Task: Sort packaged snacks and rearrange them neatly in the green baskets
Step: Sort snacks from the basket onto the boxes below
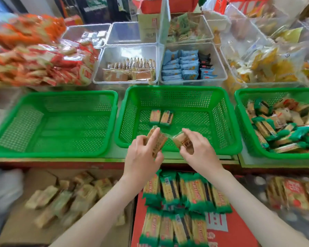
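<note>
Three green baskets stand in a row on the counter. The left basket [64, 97] holds nothing. On the floor of the middle basket [178, 90], two brown snack packets [161, 117] lie side by side. The right basket [275, 92] is heaped with mixed green-ended and tan packets. Over the middle basket's front rim, my left hand [141, 157] grips a small stack of brown packets [158, 139]. Just to its right, my right hand [198, 154] pinches one brown packet [183, 139].
Clear bins of blue [185, 66] and tan snacks sit behind the baskets, with red packets [43, 63] piled at the left. Below the counter, green-wrapped cracker packs [182, 193] lie on a red box, and a cardboard box [43, 179] of pale packets stands to the left.
</note>
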{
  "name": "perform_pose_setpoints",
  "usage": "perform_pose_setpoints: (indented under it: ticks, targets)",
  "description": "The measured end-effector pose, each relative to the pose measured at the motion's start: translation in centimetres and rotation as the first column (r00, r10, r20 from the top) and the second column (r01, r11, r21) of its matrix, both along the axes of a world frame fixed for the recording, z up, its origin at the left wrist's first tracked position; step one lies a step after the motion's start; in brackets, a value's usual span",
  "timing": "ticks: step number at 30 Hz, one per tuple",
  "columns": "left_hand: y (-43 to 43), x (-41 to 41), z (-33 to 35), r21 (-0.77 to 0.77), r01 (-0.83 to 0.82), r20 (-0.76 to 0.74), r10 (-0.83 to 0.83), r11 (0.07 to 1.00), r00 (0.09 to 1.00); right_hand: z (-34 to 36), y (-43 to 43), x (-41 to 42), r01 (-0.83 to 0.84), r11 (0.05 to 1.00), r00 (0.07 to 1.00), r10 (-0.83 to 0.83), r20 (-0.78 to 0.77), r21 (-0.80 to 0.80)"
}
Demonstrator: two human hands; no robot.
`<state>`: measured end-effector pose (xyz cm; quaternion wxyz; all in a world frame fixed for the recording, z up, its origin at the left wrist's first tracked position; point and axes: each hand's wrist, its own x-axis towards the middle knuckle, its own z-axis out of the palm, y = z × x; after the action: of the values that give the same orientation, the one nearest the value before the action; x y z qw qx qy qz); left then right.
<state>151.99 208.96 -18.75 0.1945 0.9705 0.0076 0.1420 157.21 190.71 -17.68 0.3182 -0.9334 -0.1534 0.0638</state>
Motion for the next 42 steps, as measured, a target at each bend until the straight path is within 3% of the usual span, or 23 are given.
perform_pose_setpoints:
  ticks: [8,15,24,27,30,34,39,42]
  targets:
    - [9.2,-15.4,-3.0,-0.132,-0.294,-0.165,0.271,0.947,0.948,-2.4,12.2,-9.3,-0.299,0.954,0.951,0.297,-0.090,-0.010]
    - [21.2,-21.4,-8.8,-0.144,-0.582,-0.453,0.470,0.801,0.758,-7.4,22.5,-14.1,-0.372,0.928,0.873,0.351,-0.339,0.002]
    - [38.6,-24.0,-16.2,0.044,-0.719,-0.615,0.586,0.694,0.528,-13.1,40.2,-15.1,-0.303,0.953,0.828,0.278,-0.488,0.029]
    - [41.0,-24.4,-18.1,0.082,-0.727,-0.664,0.582,0.682,0.470,-15.0,45.3,-15.4,-0.374,0.927,0.819,0.341,-0.462,0.022]
    - [42.1,-25.0,-19.9,0.064,-0.728,-0.669,0.571,0.683,0.476,-17.0,49.1,-15.7,-0.498,0.867,0.807,0.457,-0.373,-0.016]
    - [42.3,-25.8,-21.3,0.001,-0.748,-0.701,0.534,0.664,0.473,-19.4,51.6,-16.3,-0.621,0.751,0.766,0.520,-0.380,-0.224]
    - [42.3,-26.1,-21.5,-0.060,-0.747,-0.728,0.483,0.663,0.487,-20.5,51.0,-16.9,-0.605,0.709,0.788,0.468,-0.400,-0.362]
    - [41.7,-25.7,-20.8,-0.011,-0.725,-0.658,0.541,0.689,0.524,-19.9,50.3,-17.2,-0.623,0.686,0.781,0.513,-0.356,-0.376]
